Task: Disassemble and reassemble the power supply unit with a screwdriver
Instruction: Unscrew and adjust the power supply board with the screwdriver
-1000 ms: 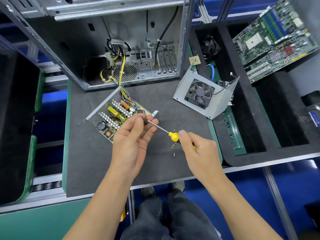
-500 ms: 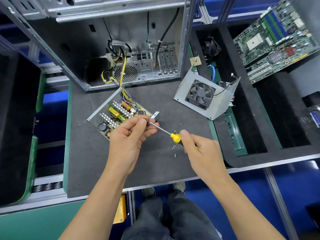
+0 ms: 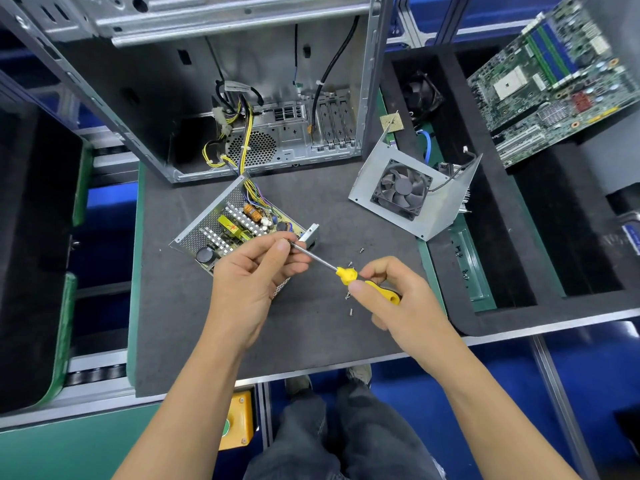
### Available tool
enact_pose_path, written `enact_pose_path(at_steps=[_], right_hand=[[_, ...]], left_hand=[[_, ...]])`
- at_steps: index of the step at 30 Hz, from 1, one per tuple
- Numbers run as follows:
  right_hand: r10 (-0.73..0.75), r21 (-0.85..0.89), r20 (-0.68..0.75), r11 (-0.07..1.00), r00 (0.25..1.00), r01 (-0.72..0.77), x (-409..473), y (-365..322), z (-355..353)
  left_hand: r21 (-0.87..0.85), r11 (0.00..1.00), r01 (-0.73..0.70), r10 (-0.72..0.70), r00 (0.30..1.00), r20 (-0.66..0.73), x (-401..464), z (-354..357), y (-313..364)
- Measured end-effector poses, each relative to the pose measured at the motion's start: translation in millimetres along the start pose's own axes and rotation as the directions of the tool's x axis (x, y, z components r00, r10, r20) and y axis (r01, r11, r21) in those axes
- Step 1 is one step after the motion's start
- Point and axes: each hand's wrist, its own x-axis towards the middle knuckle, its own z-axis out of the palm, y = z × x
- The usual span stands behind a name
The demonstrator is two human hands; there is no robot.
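On the tabletop (image 3: pixel 194 334): behind the power supply unit (image 3: pixel 239 226), computer case (image 3: pixel 242 98); right of it, screws (image 3: pixel 349 303), fan cover (image 3: pixel 412 199), then motherboard (image 3: pixel 561 74).

Power supply unit (image 3: pixel 239 226): cover off, circuit board with yellow transformer, copper coil and heatsinks exposed, lying tilted on the dark mat. Fan cover (image 3: pixel 412 195) lies well apart, fan facing up. Yellow-handled screwdriver (image 3: pixel 346 273) raised, shaft tip toward the unit.

A: We lose the screwdriver (image 3: pixel 332 266) tip behind the left hand (image 3: pixel 258 271), and that hand covers the power supply unit (image 3: pixel 235 226) corner at 5 o'clock.

B: We see the motherboard (image 3: pixel 554 77) cut off at 2 o'clock; the loose screws (image 3: pixel 351 310) are too small to read.
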Motion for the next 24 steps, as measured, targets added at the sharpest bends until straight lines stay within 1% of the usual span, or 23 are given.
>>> enact_pose_path(at_steps=[5, 7, 8, 9, 10, 11, 12, 13, 14, 16, 19, 20, 21, 24], right_hand=[[0.019, 0.067, -0.021, 0.998, 1.000, -0.018, -0.8, 4.9, 1.6], [0.023, 0.116, -0.031, 0.993, 0.999, -0.020, -1.4, 7.5, 1.7], [0.028, 0.137, -0.044, 0.990, 0.999, -0.022, -1.5, 9.0, 0.9], [0.030, 0.144, -0.064, 0.989, 0.997, -0.021, -1.4, 11.5, -0.6], [0.035, 0.132, -0.092, 0.991, 0.995, -0.022, -1.6, 15.1, -2.9], [0.042, 0.109, -0.122, 0.994, 0.992, -0.028, -1.8, 20.2, -5.5], [0.052, 0.086, -0.153, 0.996, 0.987, -0.039, -2.3, 25.6, -7.7], [0.061, 0.064, -0.181, 0.997, 0.982, -0.050, -2.7, 31.3, -9.3], [0.065, 0.035, -0.208, 0.998, 0.976, -0.059, -3.1, 37.1, -10.3], [0.056, -0.030, -0.248, 0.997, 0.967, -0.065, -3.5, 46.4, -9.1], [0.041, -0.064, -0.271, 0.996, 0.962, -0.060, -1.8, 56.0, -5.2], [0.033, -0.078, -0.274, 0.995, 0.961, -0.057, -1.0, 58.0, -4.2], [0.025, -0.094, -0.279, 0.994, 0.960, -0.053, -0.4, 59.2, -3.2], [-0.010, -0.122, -0.285, 0.992, 0.959, -0.026, 1.0, 61.2, 1.0]], left_hand=[[0.007, 1.000, 0.012, -0.012, 0.999, 0.032, 0.6, 2.6, 0.1], [0.040, 0.999, 0.012, -0.012, 1.000, 0.005, -0.9, 2.0, 2.8], [0.100, 0.995, -0.019, 0.024, 0.999, -0.048, -1.6, -1.0, 4.4], [0.212, 0.974, -0.077, 0.102, 0.989, -0.111, -1.8, -5.2, 5.7], [0.373, 0.916, -0.145, 0.214, 0.965, -0.150, -1.8, -10.1, 6.1], [0.550, 0.813, -0.192, 0.315, 0.939, -0.138, -1.3, -14.4, 6.2], [0.697, 0.687, -0.205, 0.365, 0.927, -0.087, 0.0, -17.0, 5.2], [0.795, 0.578, -0.185, 0.349, 0.937, -0.035, 1.8, -17.5, 3.3], [0.854, 0.500, -0.143, 0.282, 0.959, -0.005, 3.6, -17.0, 0.5], [0.906, 0.418, -0.066, 0.117, 0.993, 0.019, 7.2, -15.9, -6.4], [0.962, 0.265, -0.068, -0.025, 0.997, 0.077, 15.2, -14.0, -13.7], [0.968, 0.245, -0.056, -0.043, 0.997, 0.069, 18.1, -14.3, -14.9], [0.966, 0.257, -0.031, -0.052, 0.998, 0.046, 20.8, -14.8, -15.5], [0.925, 0.380, 0.008, -0.066, 0.998, 0.019, 23.6, -16.2, -16.0]])
